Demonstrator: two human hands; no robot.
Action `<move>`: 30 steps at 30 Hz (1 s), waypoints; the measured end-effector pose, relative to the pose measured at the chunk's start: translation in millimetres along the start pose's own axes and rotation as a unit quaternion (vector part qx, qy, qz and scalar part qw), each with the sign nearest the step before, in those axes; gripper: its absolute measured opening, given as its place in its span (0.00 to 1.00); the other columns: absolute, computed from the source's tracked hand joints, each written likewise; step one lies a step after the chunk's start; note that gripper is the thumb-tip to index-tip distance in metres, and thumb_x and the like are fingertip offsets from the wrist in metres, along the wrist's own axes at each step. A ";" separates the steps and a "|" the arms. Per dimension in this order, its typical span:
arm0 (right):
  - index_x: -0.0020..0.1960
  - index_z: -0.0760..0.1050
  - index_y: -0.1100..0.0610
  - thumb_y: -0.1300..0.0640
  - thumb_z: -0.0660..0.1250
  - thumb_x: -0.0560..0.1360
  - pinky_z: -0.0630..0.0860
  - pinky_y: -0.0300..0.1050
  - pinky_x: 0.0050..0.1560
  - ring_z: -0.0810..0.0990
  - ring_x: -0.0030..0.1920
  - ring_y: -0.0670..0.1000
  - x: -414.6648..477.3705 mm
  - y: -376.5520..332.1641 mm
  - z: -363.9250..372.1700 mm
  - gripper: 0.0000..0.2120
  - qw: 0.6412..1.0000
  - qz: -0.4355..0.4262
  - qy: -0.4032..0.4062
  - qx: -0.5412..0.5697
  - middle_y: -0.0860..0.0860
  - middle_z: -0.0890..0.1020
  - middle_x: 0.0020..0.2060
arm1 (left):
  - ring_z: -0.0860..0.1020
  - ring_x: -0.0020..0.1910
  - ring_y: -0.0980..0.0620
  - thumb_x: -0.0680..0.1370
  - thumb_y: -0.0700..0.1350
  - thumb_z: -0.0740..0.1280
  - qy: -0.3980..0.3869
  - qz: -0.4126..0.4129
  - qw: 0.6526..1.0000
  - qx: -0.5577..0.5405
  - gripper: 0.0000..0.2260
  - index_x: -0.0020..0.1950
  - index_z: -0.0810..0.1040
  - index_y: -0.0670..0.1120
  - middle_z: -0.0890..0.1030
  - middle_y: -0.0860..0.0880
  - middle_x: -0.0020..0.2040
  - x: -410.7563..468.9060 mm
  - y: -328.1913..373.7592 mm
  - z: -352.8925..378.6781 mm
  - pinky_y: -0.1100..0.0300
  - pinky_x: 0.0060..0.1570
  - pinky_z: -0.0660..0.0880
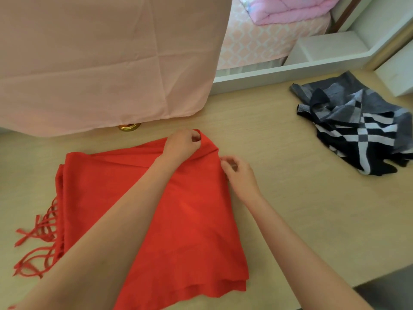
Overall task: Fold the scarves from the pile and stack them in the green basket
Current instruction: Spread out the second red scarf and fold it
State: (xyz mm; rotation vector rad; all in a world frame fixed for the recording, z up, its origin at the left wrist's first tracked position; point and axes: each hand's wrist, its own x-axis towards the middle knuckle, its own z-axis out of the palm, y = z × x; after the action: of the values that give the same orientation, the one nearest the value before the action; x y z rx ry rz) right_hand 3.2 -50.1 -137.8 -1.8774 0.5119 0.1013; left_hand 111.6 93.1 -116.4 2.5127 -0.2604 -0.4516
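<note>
The red fringed scarf [192, 211] lies folded on the wooden floor [279, 198]. The left hand [181, 144] pinches its raised far corner. The right hand [240, 175] curls its fingers at the scarf's right edge, but whether it grasps the cloth is unclear. A checked scarf [362, 130] lies well apart.

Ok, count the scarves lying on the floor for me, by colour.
Red: 1, the red scarf, its far corner pinched by the left hand.
Grey, black and white: 1, a crumpled heap; I cannot tell whether it holds more than one scarf.
Total: 2.
</note>
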 end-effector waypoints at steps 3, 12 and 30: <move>0.53 0.76 0.50 0.63 0.65 0.77 0.74 0.35 0.47 0.78 0.42 0.34 -69.4 27.1 -23.3 0.10 0.999 0.017 -0.029 0.000 0.41 0.81 0.43 | 0.77 0.57 0.44 0.77 0.40 0.62 0.018 -0.029 0.997 -0.072 0.10 0.54 0.82 0.41 0.82 0.43 0.55 5.0 -1.3 0.3 0.54 0.56 0.72; 0.60 0.72 0.33 0.65 0.71 0.69 0.72 0.30 0.49 0.79 0.44 0.44 -214.7 95.0 -45.3 0.31 0.999 0.001 -0.044 -0.022 0.40 0.79 0.47 | 0.79 0.53 0.41 0.78 0.40 0.63 0.047 -0.068 0.990 -0.114 0.11 0.56 0.81 0.39 0.82 0.39 0.52 11.8 11.1 4.0 0.53 0.52 0.73; 0.45 0.72 0.47 0.53 0.61 0.76 0.72 0.36 0.35 0.75 0.37 0.41 -212.2 111.8 -35.1 0.02 0.961 -0.149 0.116 -0.200 0.42 0.76 0.39 | 0.80 0.46 0.43 0.75 0.40 0.64 0.104 -0.083 0.981 -0.138 0.10 0.50 0.84 0.41 0.84 0.40 0.47 23.0 13.0 -8.8 0.56 0.43 0.73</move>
State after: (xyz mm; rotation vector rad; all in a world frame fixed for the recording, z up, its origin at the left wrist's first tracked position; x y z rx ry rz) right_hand -238.5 -49.6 -156.6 -2.3594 0.3774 -0.2347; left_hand 135.0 80.5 -108.2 2.2918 0.0890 -0.2657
